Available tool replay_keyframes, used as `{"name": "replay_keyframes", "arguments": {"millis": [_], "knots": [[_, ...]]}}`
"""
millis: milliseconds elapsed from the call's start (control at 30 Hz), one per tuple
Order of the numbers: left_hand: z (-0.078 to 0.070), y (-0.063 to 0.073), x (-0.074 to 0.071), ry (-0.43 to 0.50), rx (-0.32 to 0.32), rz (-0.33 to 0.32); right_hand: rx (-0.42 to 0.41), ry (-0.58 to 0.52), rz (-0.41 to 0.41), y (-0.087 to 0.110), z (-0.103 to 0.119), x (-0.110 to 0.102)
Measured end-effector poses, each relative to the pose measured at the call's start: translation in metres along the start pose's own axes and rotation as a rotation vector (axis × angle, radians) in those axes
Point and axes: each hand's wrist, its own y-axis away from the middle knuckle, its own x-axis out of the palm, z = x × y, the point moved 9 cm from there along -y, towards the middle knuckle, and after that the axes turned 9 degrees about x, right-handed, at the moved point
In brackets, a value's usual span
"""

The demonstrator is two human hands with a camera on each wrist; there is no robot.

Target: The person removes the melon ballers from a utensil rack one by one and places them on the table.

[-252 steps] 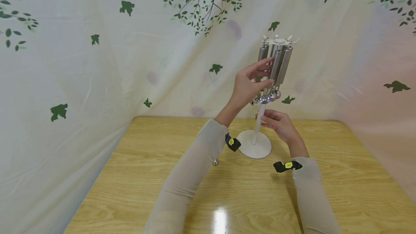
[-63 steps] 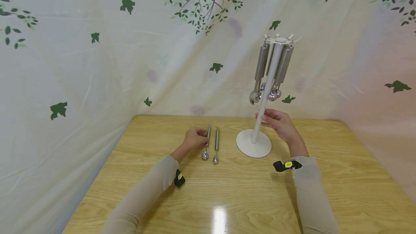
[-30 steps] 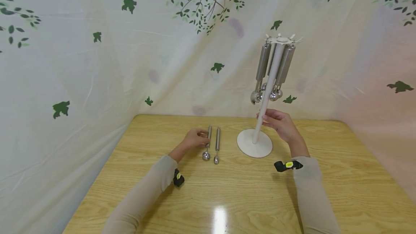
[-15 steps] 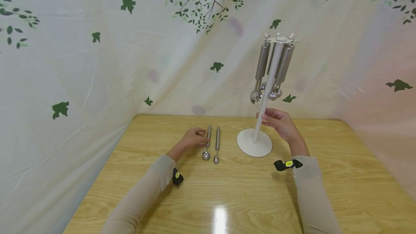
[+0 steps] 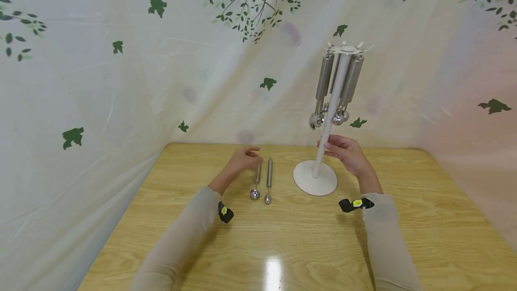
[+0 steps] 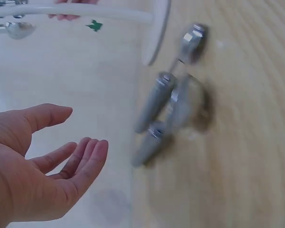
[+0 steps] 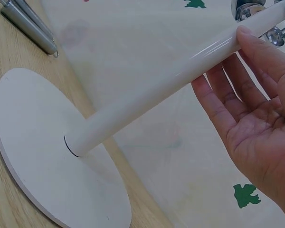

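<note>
My left hand (image 5: 244, 160) is just above the handle end of a small metal scoop (image 5: 255, 193) with a round bowl, which lies on the table. In the left wrist view the fingers (image 6: 92, 164) are spread and loosely bent, with nothing between them. To its right, roughly parallel, lies a second scoop (image 5: 268, 198) with a narrower oval bowl. My right hand (image 5: 350, 156) holds the white pole (image 7: 147, 95) of a utensil stand between thumb and fingers. Several metal utensils (image 5: 325, 80) with grey handles hang from the stand's hooked top (image 5: 348, 49).
The stand's round white base (image 5: 315, 187) rests flat on the wooden table (image 5: 323, 241), right of the two scoops. A pale curtain (image 5: 226, 102) with printed leaves hangs behind the table's back edge.
Over the earlier frames my left hand has gone from the hanging utensils to the table, where a second scoop now lies. Since half a second ago it has risen off that scoop's handle.
</note>
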Motion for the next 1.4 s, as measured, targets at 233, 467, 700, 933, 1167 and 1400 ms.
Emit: {"name": "replay_keyframes", "arguments": {"millis": [233,467,700,933,1167,1400], "knots": [[-0.067,-0.012,0.012,0.055,0.235,-0.032,-0.006,0.009,-0.009,-0.001,-0.001,0.000],[-0.142,-0.016,0.022,0.154,0.465,-0.079,0.002,0.008,-0.016,-0.001,-0.003,-0.001],[-0.202,-0.025,0.026,0.256,0.598,-0.073,-0.011,-0.002,-0.003,-0.001,-0.003,0.000],[-0.225,-0.039,0.038,0.284,0.603,-0.026,-0.021,-0.038,0.006,-0.001,-0.003,0.000],[-0.231,-0.053,0.050,0.293,0.588,0.013,-0.019,-0.057,0.009,-0.001,-0.001,0.000],[-0.235,-0.064,0.059,0.334,0.587,0.085,0.000,-0.039,-0.004,0.000,-0.005,-0.001]]}}
